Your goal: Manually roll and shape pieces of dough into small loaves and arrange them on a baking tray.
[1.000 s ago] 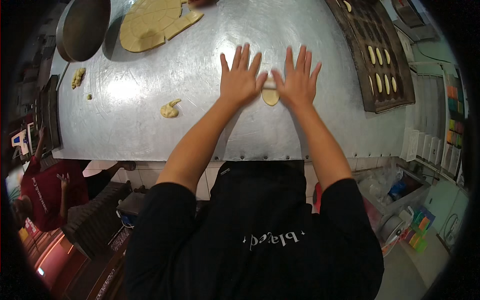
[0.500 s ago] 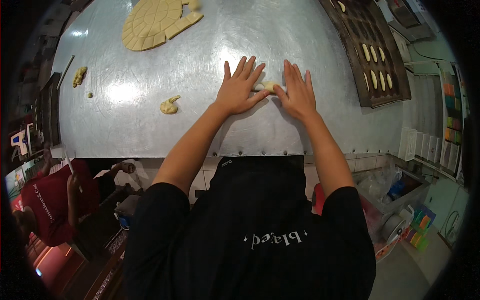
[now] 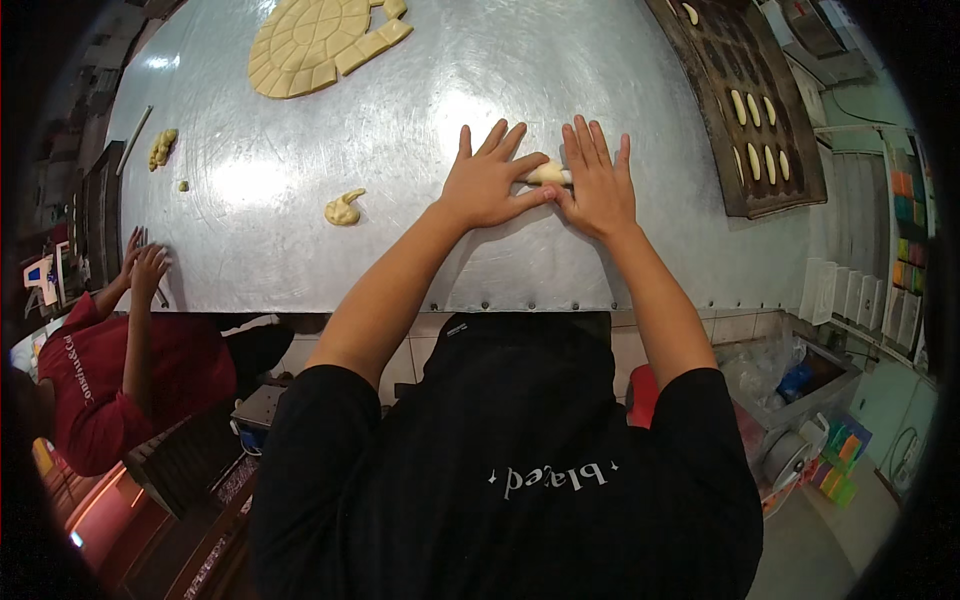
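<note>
My left hand (image 3: 485, 188) lies palm down with fingers spread, its thumb reaching toward my right one. My right hand (image 3: 595, 185) is also flat with fingers apart. Both rest over a thin pale rod with a piece of dough (image 3: 548, 172) at it, partly hidden between them on the metal table (image 3: 700, 265). A loose lump of dough (image 3: 341, 208) sits to their left; farther left are a small knobbly dough pile (image 3: 163, 148) and a tiny bit (image 3: 183, 186).
A cut dough sheet (image 3: 310, 45) lies at the top. At right stands a dark moulded tray (image 3: 730, 60) with several dough strips. A rod (image 3: 134, 138) lies near the left edge. A co-worker in red (image 3: 120, 370) has both hands at the table's left corner.
The dough piece, earlier a flat oval below the rod, now looks shorter and wider. My hands moved lower, then slightly up. The co-worker's hands reached onto the table; the large pan left view.
</note>
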`<action>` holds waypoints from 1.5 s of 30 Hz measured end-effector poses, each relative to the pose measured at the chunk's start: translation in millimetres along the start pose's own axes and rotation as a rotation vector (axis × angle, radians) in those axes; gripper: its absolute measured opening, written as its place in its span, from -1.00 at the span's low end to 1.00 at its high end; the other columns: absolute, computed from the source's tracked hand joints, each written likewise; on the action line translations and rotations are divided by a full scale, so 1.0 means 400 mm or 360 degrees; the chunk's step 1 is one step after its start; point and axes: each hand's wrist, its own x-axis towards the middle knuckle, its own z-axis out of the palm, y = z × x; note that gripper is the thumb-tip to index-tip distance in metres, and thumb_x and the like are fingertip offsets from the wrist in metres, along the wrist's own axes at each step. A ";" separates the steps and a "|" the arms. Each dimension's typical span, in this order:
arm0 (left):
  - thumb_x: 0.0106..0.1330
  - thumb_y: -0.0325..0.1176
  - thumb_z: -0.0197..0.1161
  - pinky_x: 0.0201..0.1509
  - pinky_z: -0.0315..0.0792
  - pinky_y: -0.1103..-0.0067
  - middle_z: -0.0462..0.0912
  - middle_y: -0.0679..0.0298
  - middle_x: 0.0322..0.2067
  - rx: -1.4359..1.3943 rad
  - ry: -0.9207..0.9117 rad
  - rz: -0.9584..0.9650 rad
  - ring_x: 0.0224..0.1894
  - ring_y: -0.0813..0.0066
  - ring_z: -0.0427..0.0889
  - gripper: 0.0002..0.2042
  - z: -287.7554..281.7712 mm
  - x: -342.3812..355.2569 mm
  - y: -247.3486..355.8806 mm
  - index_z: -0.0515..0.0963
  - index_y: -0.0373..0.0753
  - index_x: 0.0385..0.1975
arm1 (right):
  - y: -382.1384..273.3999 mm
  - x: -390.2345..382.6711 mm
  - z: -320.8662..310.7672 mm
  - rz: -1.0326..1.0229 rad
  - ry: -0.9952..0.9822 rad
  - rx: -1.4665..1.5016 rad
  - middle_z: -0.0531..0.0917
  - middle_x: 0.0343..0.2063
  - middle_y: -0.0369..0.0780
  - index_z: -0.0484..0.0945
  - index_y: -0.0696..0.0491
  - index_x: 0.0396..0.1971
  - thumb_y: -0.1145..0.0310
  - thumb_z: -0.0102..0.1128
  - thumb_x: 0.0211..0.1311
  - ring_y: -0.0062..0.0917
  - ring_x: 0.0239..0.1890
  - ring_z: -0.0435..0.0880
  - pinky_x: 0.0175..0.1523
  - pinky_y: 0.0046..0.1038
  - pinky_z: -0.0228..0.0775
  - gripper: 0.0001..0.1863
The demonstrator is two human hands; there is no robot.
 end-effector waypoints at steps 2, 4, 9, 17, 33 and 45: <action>0.21 0.33 0.04 0.38 -0.28 -0.17 0.19 0.07 0.36 -0.0004 0.0015 -0.0042 0.44 0.01 0.04 -0.41 0.005 -0.012 0.016 0.48 0.16 0.16 | -0.010 -0.022 0.001 0.0004 -0.0017 -0.0027 0.04 0.43 -0.18 0.05 0.00 0.41 -0.29 -0.15 0.24 -0.32 0.48 -0.05 0.45 0.10 -0.42 -0.12; 0.21 0.33 0.03 0.38 -0.26 -0.15 0.18 0.07 0.37 -0.0019 -0.0003 -0.0134 0.45 0.01 0.02 -0.40 0.007 -0.021 0.030 0.48 0.15 0.16 | -0.022 -0.045 0.002 0.0006 -0.0032 -0.0055 0.03 0.44 -0.18 0.05 0.00 0.41 -0.28 -0.13 0.23 -0.31 0.48 -0.05 0.45 0.11 -0.41 -0.12; 0.19 0.33 0.06 0.32 -0.27 -0.26 0.17 0.04 0.36 -0.0185 0.0246 -0.0036 0.43 -0.01 0.05 -0.43 0.025 -0.051 0.028 0.52 0.16 0.10 | -0.030 -0.070 0.000 0.0012 -0.0036 0.0063 0.05 0.43 -0.16 0.00 0.07 0.42 -0.28 -0.08 0.21 -0.32 0.48 -0.04 0.47 0.02 -0.39 -0.06; 0.19 0.29 0.09 0.28 -0.27 -0.32 0.14 0.06 0.37 0.0020 0.0194 0.0174 0.43 -0.03 0.05 -0.45 0.031 -0.049 0.045 0.53 0.15 0.09 | -0.012 -0.034 -0.010 -0.0009 -0.0109 0.0088 0.03 0.44 -0.16 -0.07 0.08 0.43 -0.25 0.07 0.10 -0.36 0.49 -0.05 0.48 -0.01 -0.38 0.04; 0.18 0.15 0.21 0.43 -0.18 -0.02 0.19 -0.07 0.34 -0.0713 0.0136 -0.0022 0.43 -0.09 0.04 -0.51 0.031 -0.031 -0.020 0.60 0.03 0.03 | -0.030 -0.045 -0.011 0.0039 -0.0039 0.0056 0.07 0.43 -0.19 -0.01 0.06 0.42 -0.27 0.02 0.14 -0.36 0.49 -0.06 0.48 -0.01 -0.37 -0.01; 0.15 0.09 0.28 0.42 -0.16 -0.02 0.25 -0.07 0.31 -0.0585 0.0117 -0.0110 0.42 -0.09 0.07 -0.53 0.031 -0.009 -0.021 0.62 0.00 0.00 | -0.039 -0.052 -0.009 0.0028 0.0000 0.0053 0.11 0.41 -0.18 0.05 0.04 0.40 -0.25 0.05 0.12 -0.32 0.47 -0.01 0.47 0.00 -0.33 -0.04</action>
